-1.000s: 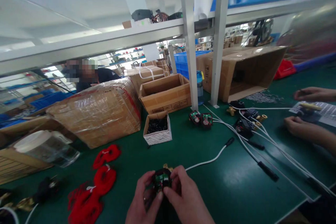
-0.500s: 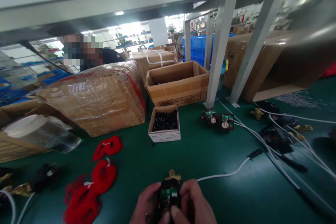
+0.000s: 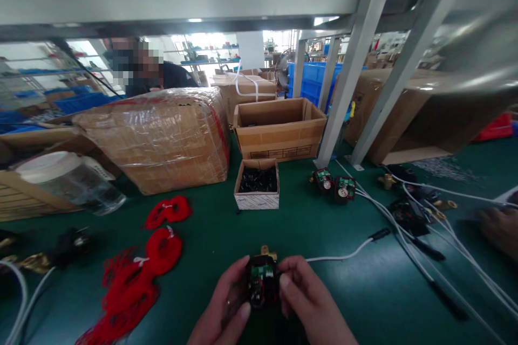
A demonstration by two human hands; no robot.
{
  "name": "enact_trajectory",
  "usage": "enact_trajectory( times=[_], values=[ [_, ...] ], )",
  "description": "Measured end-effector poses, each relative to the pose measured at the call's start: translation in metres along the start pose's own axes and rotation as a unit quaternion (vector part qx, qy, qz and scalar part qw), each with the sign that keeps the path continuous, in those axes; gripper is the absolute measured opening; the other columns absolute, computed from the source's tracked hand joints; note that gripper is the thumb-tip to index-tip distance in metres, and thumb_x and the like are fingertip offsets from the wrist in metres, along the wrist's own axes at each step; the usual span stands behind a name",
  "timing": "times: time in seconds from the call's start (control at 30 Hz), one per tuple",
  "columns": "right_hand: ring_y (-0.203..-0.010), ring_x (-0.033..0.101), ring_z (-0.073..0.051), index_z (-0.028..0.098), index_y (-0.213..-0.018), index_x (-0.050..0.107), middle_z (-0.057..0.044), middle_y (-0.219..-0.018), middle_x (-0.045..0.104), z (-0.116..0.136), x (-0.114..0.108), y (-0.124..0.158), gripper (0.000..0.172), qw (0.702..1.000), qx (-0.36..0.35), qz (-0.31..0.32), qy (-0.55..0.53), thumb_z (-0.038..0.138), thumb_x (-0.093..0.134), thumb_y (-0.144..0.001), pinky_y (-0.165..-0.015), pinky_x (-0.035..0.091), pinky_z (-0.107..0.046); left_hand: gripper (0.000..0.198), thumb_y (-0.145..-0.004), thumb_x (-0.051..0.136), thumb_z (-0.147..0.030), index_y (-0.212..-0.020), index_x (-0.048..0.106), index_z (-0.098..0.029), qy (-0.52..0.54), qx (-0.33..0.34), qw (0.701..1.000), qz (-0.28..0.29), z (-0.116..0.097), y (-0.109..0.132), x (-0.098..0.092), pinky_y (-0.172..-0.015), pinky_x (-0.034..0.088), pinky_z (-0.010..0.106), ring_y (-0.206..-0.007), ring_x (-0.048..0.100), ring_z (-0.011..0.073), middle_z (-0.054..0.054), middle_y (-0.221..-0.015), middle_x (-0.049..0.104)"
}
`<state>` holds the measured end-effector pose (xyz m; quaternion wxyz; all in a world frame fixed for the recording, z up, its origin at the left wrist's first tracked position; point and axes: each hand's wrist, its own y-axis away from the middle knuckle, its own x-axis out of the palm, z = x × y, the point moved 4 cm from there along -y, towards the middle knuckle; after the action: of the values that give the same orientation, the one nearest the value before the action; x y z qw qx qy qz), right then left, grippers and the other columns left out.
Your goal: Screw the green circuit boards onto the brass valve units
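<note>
Low in the middle of the view is a small valve unit (image 3: 262, 283), an open black housing with a green circuit board and a brass pipe fitting (image 3: 265, 252) at its far side. My left hand (image 3: 224, 304) is closed around its left edge, thumb at the lower corner. At its right edge my right hand (image 3: 304, 294) has its fingers and thumb pinched together against the housing. What sits between those fingertips is hidden. A white cable (image 3: 340, 259) with a black end runs out to the right from behind my right hand.
Red wire bundles (image 3: 164, 250) lie left on the green table (image 3: 210, 237). A small box (image 3: 257, 202) of black parts stands ahead, before larger cartons (image 3: 279, 137). Two opened units (image 3: 343, 188), cables and brass parts lie right, near metal posts (image 3: 343, 86). Another person's hand (image 3: 502, 226) is far right.
Both thumbs have moved off the front of the board to the housing's sides, uncovering a dark round part. The view has tilted slightly, and another person's hand has appeared at the right edge.
</note>
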<state>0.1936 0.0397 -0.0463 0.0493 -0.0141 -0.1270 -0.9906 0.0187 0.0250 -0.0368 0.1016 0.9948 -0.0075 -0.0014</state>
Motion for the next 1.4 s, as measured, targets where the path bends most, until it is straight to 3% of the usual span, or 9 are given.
enact_trajectory(
  times=[0.13, 0.27, 0.53, 0.77, 0.93, 1.4],
  values=[
    [-0.066, 0.054, -0.016, 0.022, -0.098, 0.052, 0.003, -0.075, 0.053, 0.011, -0.017, 0.005, 0.025, 0.999, 0.002, 0.008, 0.049, 0.046, 0.050, -0.089, -0.063, 0.043, -0.028, 0.056, -0.084, 0.063, -0.043, -0.139, 0.054, -0.031, 0.024, 0.012, 0.999, 0.045, 0.002, -0.002, -0.006, -0.116, 0.038, 0.050, -0.134, 0.054, 0.0305, 0.008, -0.144, 0.060],
    [-0.069, 0.056, -0.016, 0.022, -0.094, 0.055, 0.001, -0.079, 0.059, 0.016, -0.013, 0.010, 0.013, 0.989, -0.032, 0.045, 0.137, 0.032, 0.051, -0.086, -0.065, 0.044, -0.028, 0.057, -0.085, 0.059, -0.030, -0.141, 0.050, -0.030, -0.004, -0.004, 0.997, 0.080, 0.001, -0.006, -0.007, -0.117, 0.036, 0.051, -0.134, 0.055, 0.0284, 0.009, -0.143, 0.060],
    [-0.073, 0.057, -0.017, 0.021, -0.088, 0.056, 0.000, -0.079, 0.060, 0.020, -0.004, 0.011, 0.004, 0.971, -0.086, 0.046, 0.219, 0.020, 0.055, -0.084, -0.067, 0.044, -0.027, 0.065, -0.078, 0.051, -0.010, -0.140, 0.052, -0.028, -0.022, 0.024, 0.998, 0.050, -0.017, 0.003, 0.001, -0.111, 0.044, 0.044, -0.120, 0.065, 0.0239, 0.007, -0.131, 0.067],
    [-0.071, 0.057, -0.016, 0.021, -0.092, 0.057, 0.000, -0.080, 0.060, 0.020, -0.006, 0.012, 0.013, 0.975, -0.082, 0.063, 0.194, 0.032, 0.054, -0.086, -0.066, 0.045, -0.027, 0.051, -0.091, 0.047, -0.026, -0.142, 0.050, -0.028, -0.065, 0.025, 0.997, 0.039, -0.024, 0.007, -0.001, -0.110, 0.042, 0.041, -0.120, 0.063, 0.0227, 0.006, -0.129, 0.068],
    [-0.065, 0.055, -0.017, 0.021, -0.086, 0.056, 0.001, -0.075, 0.056, 0.016, -0.006, 0.007, 0.023, 0.979, -0.089, 0.039, 0.180, 0.044, 0.050, -0.089, -0.062, 0.043, -0.028, 0.049, -0.091, 0.048, -0.025, -0.140, 0.049, -0.025, -0.085, 0.028, 0.995, 0.037, -0.025, 0.003, 0.003, -0.104, 0.047, 0.036, -0.115, 0.066, 0.0215, 0.007, -0.126, 0.070],
    [-0.066, 0.054, -0.016, 0.022, -0.088, 0.056, 0.002, -0.074, 0.057, 0.005, -0.006, 0.003, 0.009, 0.977, -0.108, 0.037, 0.182, 0.030, 0.053, -0.086, -0.061, 0.042, -0.026, 0.061, -0.082, 0.047, -0.011, -0.141, 0.046, -0.026, -0.091, 0.041, 0.994, 0.045, -0.025, 0.005, 0.003, -0.104, 0.046, 0.034, -0.112, 0.067, 0.0177, 0.004, -0.123, 0.069]
  ],
)
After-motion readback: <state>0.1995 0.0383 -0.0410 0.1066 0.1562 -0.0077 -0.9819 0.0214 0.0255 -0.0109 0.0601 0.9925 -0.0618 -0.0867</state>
